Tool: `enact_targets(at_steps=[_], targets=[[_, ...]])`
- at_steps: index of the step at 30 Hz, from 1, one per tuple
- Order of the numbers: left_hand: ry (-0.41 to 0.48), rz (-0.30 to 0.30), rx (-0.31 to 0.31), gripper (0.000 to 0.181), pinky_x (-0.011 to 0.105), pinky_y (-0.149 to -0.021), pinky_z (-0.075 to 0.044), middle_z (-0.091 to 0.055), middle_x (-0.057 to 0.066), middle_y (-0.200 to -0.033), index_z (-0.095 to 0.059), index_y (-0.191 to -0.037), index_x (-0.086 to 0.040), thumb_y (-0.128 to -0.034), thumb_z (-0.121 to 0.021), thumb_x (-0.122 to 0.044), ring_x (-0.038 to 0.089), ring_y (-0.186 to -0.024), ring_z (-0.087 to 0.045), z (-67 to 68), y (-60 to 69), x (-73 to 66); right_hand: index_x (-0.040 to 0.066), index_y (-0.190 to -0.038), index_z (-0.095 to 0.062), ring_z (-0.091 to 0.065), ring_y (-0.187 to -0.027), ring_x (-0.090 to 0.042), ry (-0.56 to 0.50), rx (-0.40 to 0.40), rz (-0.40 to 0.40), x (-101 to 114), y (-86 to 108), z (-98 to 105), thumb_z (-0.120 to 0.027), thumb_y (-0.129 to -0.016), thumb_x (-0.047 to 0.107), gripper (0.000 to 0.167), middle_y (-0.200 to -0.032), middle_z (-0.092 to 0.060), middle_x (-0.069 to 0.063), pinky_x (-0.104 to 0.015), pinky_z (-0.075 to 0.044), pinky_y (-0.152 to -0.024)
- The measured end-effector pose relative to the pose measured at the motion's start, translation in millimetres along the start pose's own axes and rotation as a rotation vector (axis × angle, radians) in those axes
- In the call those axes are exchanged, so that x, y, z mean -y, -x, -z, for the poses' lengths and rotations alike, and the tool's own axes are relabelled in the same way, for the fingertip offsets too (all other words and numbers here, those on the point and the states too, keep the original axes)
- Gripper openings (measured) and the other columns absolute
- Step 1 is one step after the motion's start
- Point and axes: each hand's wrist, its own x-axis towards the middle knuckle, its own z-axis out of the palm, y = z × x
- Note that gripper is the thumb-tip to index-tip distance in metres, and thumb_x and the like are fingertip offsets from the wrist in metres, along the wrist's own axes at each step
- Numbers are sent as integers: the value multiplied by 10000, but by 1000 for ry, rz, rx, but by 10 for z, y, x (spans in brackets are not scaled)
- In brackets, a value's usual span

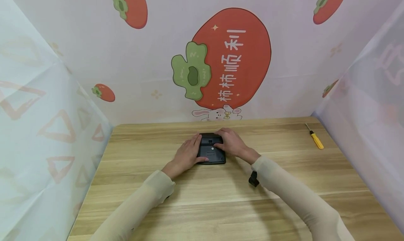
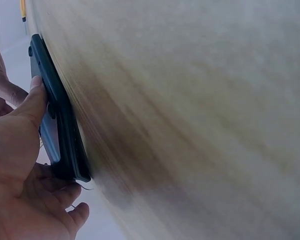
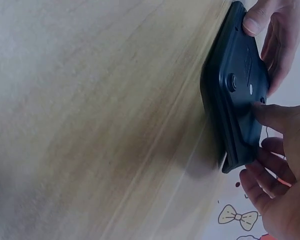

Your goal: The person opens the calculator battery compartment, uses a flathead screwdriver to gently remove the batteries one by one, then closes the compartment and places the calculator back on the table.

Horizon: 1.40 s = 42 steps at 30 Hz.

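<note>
A dark, flat device (image 1: 210,155) with a small round light sticker lies on the wooden table in the head view. My left hand (image 1: 186,153) holds its left side, the thumb on the near part of its face and the fingers along the far left edge. My right hand (image 1: 233,142) grips the far right part, thumb on the face. In the left wrist view, the left hand (image 2: 20,150) has its thumb on the device (image 2: 65,125). In the right wrist view, the right hand (image 3: 285,160) has its thumb on the device (image 3: 240,90) and fingers curled by its far edge.
A screwdriver (image 1: 316,139) with a yellow handle lies at the table's back right. Behind the wooden table (image 1: 208,206) hangs a pale printed sheet (image 1: 151,58), with more sheeting at the left and right sides. A small black piece (image 1: 254,179) shows beside the right sleeve.
</note>
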Motion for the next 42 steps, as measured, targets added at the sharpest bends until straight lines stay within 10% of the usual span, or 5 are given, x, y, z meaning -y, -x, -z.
enact_targets(at_steps=[42], targets=[[46,11,44,1029,478,-1257,-343,-255,220,-1722,-228,-1669,6,-961,-728,-549,360,-1572,-320,42,0,-39,31,-1234,-778,-722,-1144,-272,55,74,96,79,-123,47,-788,-983,198,301,-1215,-762,-121,-443,-589,-1002]])
